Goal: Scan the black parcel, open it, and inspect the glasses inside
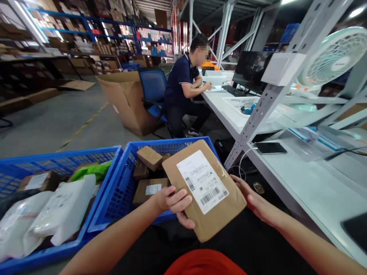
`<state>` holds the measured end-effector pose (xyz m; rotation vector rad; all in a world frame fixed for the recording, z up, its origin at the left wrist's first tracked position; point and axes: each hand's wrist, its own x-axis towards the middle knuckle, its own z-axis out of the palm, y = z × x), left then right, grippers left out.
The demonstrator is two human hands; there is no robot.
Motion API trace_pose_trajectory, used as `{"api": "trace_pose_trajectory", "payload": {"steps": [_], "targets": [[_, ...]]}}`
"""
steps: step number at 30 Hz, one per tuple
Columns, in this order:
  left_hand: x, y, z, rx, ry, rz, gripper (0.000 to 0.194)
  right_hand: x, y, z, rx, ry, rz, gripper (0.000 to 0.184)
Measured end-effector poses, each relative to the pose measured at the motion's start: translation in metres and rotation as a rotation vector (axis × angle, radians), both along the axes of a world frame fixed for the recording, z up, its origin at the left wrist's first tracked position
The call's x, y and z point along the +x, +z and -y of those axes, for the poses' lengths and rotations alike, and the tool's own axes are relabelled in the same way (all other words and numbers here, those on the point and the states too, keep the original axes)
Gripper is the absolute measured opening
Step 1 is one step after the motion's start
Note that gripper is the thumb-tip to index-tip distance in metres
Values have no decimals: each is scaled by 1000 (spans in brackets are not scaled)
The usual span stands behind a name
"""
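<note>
A flat brown paper parcel (pixel 183 170) with a white barcode label (pixel 202 180) is held up in front of me, label facing up. My left hand (pixel 174 204) grips its left edge, thumb on top and fingers curled under. My right hand (pixel 254 200) supports the right edge, fingers beneath the parcel. Below it stands a blue plastic crate (pixel 114 198) holding several small brown boxes.
A second blue crate (pixel 25 162) at left holds white and green mail bags. A white workbench (pixel 315 187) at right carries a phone (pixel 270 148), a cable and a fan (pixel 334 57). A seated person (pixel 183 88) writes at the far desk beside a large cardboard box (pixel 126 99).
</note>
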<state>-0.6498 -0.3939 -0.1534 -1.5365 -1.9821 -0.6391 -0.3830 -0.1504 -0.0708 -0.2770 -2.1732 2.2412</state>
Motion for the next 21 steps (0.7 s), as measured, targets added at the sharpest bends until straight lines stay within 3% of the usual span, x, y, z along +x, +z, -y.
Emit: {"api": "trace_pose_trajectory", "payload": {"steps": [3, 5, 9, 13, 15, 18, 21], "targets": [[38, 22, -3, 442, -119, -515, 85, 3, 17, 43, -227, -24, -104, 111], [62, 33, -4, 549, -103, -628, 84, 1, 29, 59, -318, -151, -121, 120], [92, 43, -8, 491, -77, -648, 86, -4, 43, 73, -361, -335, -97, 121], [108, 39, -7, 469, -43, -643, 89, -5, 43, 73, -361, -362, -112, 100], [120, 37, -3, 430, -36, -621, 83, -5, 44, 69, -343, -374, -140, 100], [137, 38, 10, 334, -66, -419, 74, -6, 50, 56, -252, -445, -155, 109], [142, 50, 28, 291, -58, -182, 85, -2, 58, 37, -174, -497, -163, 110]]}}
